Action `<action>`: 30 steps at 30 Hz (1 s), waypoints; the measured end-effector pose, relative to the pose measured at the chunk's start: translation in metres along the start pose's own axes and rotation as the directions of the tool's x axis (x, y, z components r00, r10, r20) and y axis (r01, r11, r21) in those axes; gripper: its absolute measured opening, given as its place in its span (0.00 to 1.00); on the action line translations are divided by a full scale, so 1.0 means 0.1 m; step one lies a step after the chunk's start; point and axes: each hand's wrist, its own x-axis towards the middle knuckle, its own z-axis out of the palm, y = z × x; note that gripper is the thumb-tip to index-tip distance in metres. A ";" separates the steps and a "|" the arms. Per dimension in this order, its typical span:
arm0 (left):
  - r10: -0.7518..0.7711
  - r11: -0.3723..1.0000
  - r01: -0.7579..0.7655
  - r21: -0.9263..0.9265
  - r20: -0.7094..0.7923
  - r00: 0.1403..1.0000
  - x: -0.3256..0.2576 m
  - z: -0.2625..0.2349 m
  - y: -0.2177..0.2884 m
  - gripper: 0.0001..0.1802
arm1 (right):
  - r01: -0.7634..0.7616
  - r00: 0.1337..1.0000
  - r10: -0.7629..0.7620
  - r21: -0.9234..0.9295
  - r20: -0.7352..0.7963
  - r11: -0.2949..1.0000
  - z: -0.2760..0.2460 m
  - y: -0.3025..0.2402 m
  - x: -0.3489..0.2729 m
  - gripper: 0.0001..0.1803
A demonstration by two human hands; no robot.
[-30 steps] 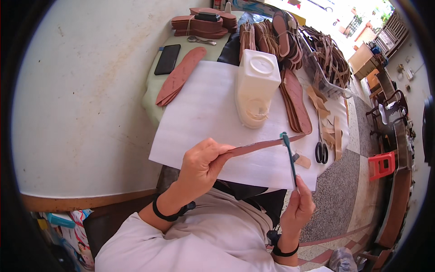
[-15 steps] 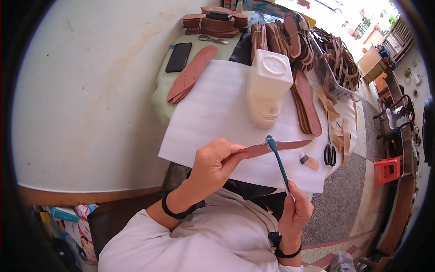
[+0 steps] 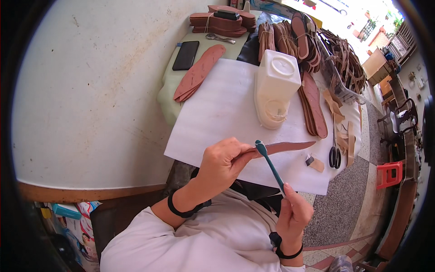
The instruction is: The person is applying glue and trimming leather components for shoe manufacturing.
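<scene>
My left hand (image 3: 226, 158) pinches one end of a reddish-brown shoe insole (image 3: 290, 146), tilted so that I see it nearly edge-on above the white sheet. A green toothbrush (image 3: 272, 170) is gripped by its handle in my right hand (image 3: 295, 211). Its head touches or hovers close over the insole, near my left fingers; the bristles are hidden. Beyond my hands stands a whitish plastic container (image 3: 277, 93) with an opening low on its near side. To its right lies a stack of insoles (image 3: 316, 106), and at the left more insoles (image 3: 201, 72) are fanned out.
Black-handled scissors (image 3: 335, 156) and tan scraps (image 3: 334, 105) lie at the right table edge. A phone (image 3: 186, 55), a wristwatch (image 3: 220, 38) and bundled insoles (image 3: 217, 25) sit at the back left. A clear bin (image 3: 337, 81) holds brown strips. A red stool (image 3: 389, 175) stands on the floor.
The toothbrush head has slid left along the insole, closer to my left fingers. My left hand keeps its hold. The whole view has shifted slightly.
</scene>
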 end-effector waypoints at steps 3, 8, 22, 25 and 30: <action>-0.004 1.000 0.004 -0.005 0.005 1.000 0.00 -0.01 -0.01 0.07 | -0.037 0.996 0.031 -0.066 -0.089 0.997 -0.06 0.06 -0.01 0.18; -0.032 0.999 0.032 -0.036 0.006 0.999 -0.01 -0.02 -0.04 0.06 | -0.149 0.971 0.141 -0.027 -0.195 0.988 -0.08 0.15 -0.01 0.16; -0.085 0.987 0.086 -0.137 0.012 0.996 -0.03 -0.11 -0.13 0.05 | -0.250 0.920 0.241 0.012 -0.310 0.968 -0.28 0.31 -0.01 0.15; -0.094 0.981 0.098 -0.168 0.034 0.995 -0.04 -0.12 -0.16 0.04 | -0.297 0.907 0.298 0.049 -0.299 0.954 -0.37 0.35 -0.03 0.14; -0.190 0.950 0.188 -0.249 0.016 0.982 -0.05 -0.18 -0.22 0.04 | -0.283 0.882 0.263 0.008 -0.391 0.959 -0.43 0.49 -0.03 0.14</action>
